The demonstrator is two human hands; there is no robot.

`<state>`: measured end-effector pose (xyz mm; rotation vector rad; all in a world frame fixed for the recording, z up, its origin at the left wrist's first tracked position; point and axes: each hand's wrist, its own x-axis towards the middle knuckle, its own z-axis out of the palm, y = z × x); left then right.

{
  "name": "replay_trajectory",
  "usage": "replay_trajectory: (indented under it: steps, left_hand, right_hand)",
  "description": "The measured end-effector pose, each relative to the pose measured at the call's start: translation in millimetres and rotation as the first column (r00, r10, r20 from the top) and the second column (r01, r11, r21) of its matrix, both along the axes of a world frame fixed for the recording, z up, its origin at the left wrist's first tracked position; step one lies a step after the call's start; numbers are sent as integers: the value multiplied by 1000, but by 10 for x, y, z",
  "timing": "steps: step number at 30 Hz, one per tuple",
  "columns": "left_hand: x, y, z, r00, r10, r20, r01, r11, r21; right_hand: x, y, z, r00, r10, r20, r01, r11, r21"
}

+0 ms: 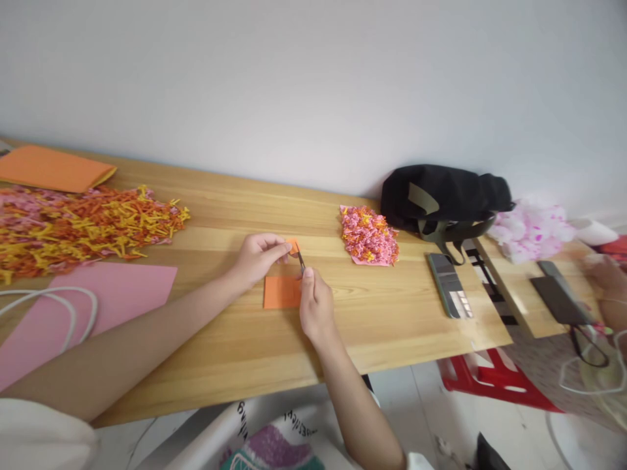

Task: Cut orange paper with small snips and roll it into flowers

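Observation:
My left hand (257, 258) pinches a small orange paper piece (293, 245) between thumb and fingers, just above the wooden table (392, 320). My right hand (316, 307) is closed around a thin dark tool (300, 261), which looks like tweezers, its tip touching the small piece. A small orange paper square (280, 292) lies flat on the table beneath and between both hands.
A big heap of orange, yellow and pink paper curls (78, 225) lies left, a smaller pile (368, 236) on pink paper right. Pink sheet (98, 297), orange sheets (49, 168), black bag (441, 196), phone (448, 284). Another person's hand (607, 277) at far right.

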<state>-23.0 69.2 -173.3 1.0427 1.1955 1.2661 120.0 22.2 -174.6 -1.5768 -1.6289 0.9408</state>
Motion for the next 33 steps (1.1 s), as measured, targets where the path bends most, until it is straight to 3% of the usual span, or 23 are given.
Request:
replay_trajectory:
  steps: [33]
  left_hand:
    - [3,1,19,1000,17,-27,-16,1000,2]
  right_hand:
    - [-35,8,9,983,-1,182,-3,1000,21]
